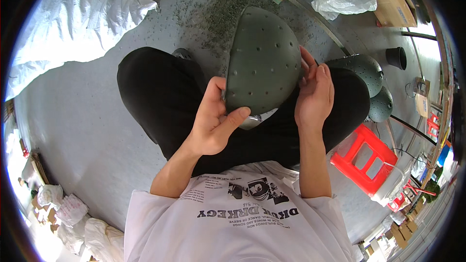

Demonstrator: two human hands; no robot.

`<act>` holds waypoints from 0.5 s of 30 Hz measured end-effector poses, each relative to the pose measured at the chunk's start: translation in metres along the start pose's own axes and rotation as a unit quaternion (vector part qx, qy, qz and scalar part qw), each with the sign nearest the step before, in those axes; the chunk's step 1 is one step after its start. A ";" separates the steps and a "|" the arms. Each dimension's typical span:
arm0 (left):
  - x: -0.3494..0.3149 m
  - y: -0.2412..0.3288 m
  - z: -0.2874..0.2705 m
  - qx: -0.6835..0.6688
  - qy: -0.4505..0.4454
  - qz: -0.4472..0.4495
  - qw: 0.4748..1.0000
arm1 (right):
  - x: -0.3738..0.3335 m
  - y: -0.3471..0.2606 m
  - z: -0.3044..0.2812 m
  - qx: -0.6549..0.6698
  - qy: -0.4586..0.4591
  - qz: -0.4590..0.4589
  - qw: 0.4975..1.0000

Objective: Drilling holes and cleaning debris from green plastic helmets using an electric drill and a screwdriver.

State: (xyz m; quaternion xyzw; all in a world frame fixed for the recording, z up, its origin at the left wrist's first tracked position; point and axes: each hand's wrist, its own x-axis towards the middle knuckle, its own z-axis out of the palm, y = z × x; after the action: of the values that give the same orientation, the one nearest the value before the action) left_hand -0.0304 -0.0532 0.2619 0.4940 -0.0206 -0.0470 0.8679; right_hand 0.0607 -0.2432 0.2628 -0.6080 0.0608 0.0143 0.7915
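Note:
A dark green hollow half-dome (264, 63), dotted with small holes, is tilted up above my lap. My left hand (216, 119) grips its near left edge, with the thumb on the outer face and the fingers partly behind it. At the dome's right side is my right hand (313, 94), its fingers curled close to the shell. A thin dark bit shows between those fingertips, too small to name. A shiny pale surface (252, 122) peeks out below the dome's near edge.
Small dark green bits (213, 17) litter the floor ahead. Two more holed green domes (364, 73) rest beyond my right knee. A red plastic stool (366, 157) stands to the right, with a black pot (396, 58) farther off. White sheeting (87, 19) covers the far left.

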 end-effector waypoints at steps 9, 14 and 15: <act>-0.004 0.006 0.002 0.002 -0.086 -0.056 0.995 | -0.005 0.013 0.001 0.133 0.020 0.001 0.991; -0.003 0.001 0.009 0.088 -0.086 -0.073 0.990 | -0.006 0.017 -0.002 0.136 0.013 -0.001 0.991; -0.002 -0.001 0.003 0.121 -0.151 -0.081 0.978 | -0.006 0.018 -0.004 0.146 0.010 -0.013 0.989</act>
State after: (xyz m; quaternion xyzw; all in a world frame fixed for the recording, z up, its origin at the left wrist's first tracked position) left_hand -0.0324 -0.0560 0.2621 0.5824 -0.1171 -0.1881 0.7821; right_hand 0.0527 -0.2426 0.2454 -0.4872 0.0626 -0.0110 0.8710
